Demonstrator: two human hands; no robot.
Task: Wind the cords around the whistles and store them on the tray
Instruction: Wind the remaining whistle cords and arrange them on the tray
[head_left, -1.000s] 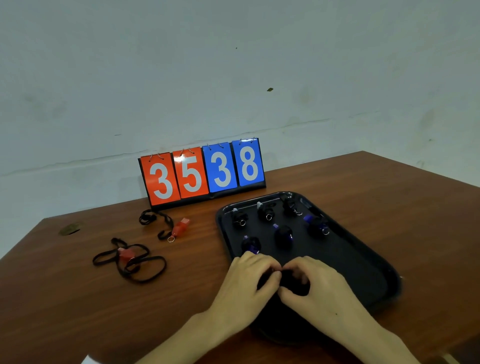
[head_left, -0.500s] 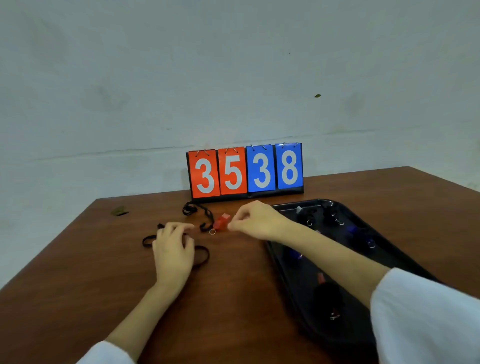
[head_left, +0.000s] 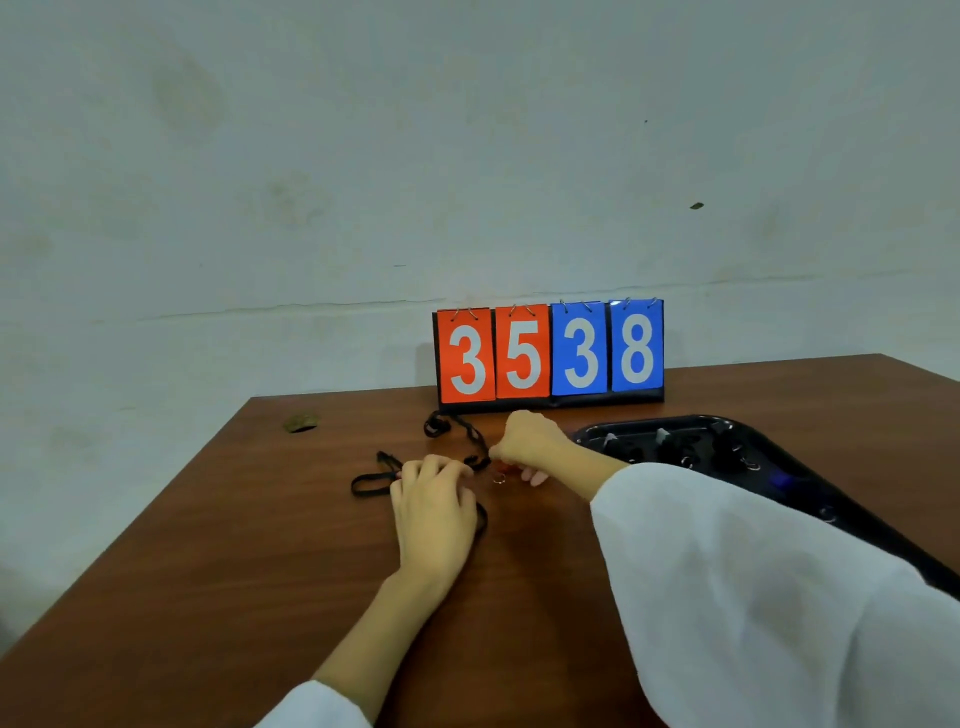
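Right hand curled tight, fingers pinched on the red whistle, of which only a sliver shows under the knuckles. Its key ring hangs just below the hand, at the table. Whistle's black cord trails from the grip back and left in a loose line, ending in a small heap just before the scoreboard. Left hand palm down, near the right hand, on top of a second cord; loops stick out left and right of it. Fingers bent, tips hidden: cannot tell if they grip or only rest. Tray right of the right forearm, apart from both hands, with wound whistles along its far side. White sleeve covers the tray's near part. Bare wood left of and nearer than the left hand, up to the slanting left edge. Small brown scrap near the far left corner.
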